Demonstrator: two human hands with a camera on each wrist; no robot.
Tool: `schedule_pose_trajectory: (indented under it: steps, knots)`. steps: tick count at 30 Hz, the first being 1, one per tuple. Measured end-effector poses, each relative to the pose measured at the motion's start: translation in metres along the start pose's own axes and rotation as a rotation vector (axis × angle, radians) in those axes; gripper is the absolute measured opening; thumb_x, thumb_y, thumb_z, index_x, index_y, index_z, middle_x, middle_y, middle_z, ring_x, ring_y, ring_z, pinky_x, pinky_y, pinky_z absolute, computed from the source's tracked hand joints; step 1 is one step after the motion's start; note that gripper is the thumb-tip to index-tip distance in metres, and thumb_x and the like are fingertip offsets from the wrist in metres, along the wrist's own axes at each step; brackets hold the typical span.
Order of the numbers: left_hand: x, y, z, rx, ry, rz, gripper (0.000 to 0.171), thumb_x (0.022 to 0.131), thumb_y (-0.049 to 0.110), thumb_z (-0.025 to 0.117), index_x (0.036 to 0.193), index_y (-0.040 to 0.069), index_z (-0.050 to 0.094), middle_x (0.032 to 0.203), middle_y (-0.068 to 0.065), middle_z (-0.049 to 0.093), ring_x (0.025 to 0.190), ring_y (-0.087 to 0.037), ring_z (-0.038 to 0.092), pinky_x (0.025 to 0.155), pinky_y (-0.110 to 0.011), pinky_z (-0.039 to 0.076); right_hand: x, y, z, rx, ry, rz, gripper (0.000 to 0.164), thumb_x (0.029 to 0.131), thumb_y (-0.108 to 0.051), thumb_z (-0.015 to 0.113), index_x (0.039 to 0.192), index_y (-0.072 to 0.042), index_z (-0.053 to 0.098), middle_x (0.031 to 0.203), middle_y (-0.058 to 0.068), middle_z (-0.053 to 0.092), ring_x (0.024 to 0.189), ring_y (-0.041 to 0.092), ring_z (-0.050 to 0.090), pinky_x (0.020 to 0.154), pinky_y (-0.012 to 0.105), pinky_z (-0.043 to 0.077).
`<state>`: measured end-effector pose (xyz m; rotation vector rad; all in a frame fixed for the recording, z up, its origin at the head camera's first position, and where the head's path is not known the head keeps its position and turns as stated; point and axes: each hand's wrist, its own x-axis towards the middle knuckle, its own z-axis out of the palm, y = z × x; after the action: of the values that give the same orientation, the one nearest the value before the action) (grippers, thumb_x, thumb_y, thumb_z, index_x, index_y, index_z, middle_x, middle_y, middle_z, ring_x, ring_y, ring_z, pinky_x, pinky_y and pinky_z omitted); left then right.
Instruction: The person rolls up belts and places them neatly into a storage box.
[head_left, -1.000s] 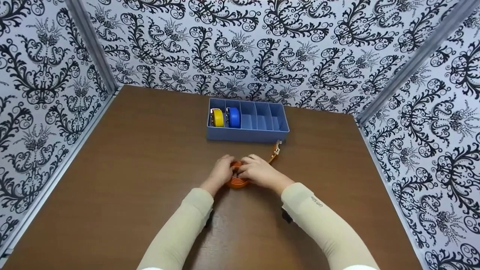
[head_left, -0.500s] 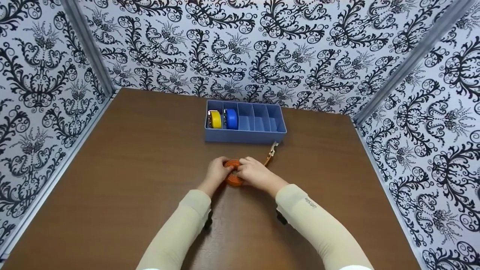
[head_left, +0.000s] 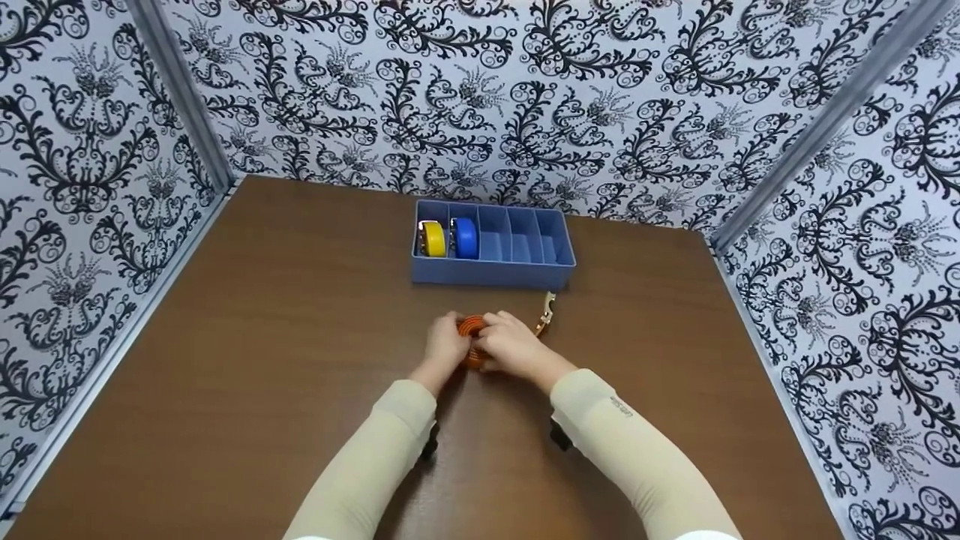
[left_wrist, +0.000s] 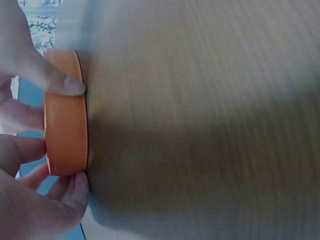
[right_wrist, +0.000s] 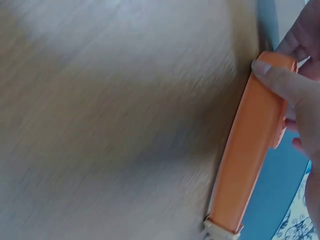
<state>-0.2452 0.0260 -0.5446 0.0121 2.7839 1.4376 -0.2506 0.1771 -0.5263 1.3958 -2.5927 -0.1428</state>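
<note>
An orange belt (head_left: pixel 472 325), rolled into a coil, stands on its edge over the brown table, held between both hands. My left hand (head_left: pixel 445 345) grips the coil's left side. In the left wrist view its thumb and fingers (left_wrist: pixel 75 200) close on the lower end of the orange roll. On the right side my right hand (head_left: pixel 514 346) pinches the coil, its thumb (right_wrist: pixel 270 72) pressed on the strap's outer face. A straight tail of strap (right_wrist: pixel 245 165) runs out past the right hand to a gold-coloured metal buckle (head_left: pixel 547 309). The fingers partly hide the coil's middle.
A blue-grey divided box (head_left: pixel 491 272) stands behind the hands. In its left compartments sit a yellow rolled belt (head_left: pixel 433 238) and a blue rolled belt (head_left: pixel 465 238). Patterned walls (head_left: pixel 465 90) enclose the brown table (head_left: pixel 300 300) at back and sides.
The strap's buckle end has drawn slightly nearer the hands and away from the box. Both hands keep hold of the coil, with their fingers shifting a little around it.
</note>
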Motion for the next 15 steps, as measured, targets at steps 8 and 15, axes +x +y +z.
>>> schedule_pose_trajectory:
  steps: [8, 15]
  knots:
    - [0.003, 0.002, -0.003, 0.075, -0.139, 0.067, 0.032, 0.086, -0.007, 0.061, 0.117, -0.001, 0.066, 0.113, -0.017, 0.067, 0.108, -0.033, 0.060, 0.093, -0.042, 0.048, -0.013, 0.011, -0.005, 0.059, 0.023, -0.116, 0.038, 0.067, -0.041, 0.084, 0.094, -0.016, 0.077, 0.093, -0.005, 0.069, 0.095, 0.023, 0.052, 0.087, 0.038, 0.039]
    - [0.005, 0.001, -0.006, 0.118, -0.219, 0.139, 0.029, 0.090, -0.007, 0.059, 0.117, 0.000, 0.066, 0.115, -0.016, 0.066, 0.111, -0.032, 0.059, 0.095, -0.041, 0.046, -0.021, 0.017, -0.002, 0.099, 0.035, -0.162, 0.031, 0.071, -0.021, 0.084, 0.100, -0.016, 0.076, 0.100, -0.005, 0.070, 0.102, 0.023, 0.052, 0.092, 0.039, 0.038]
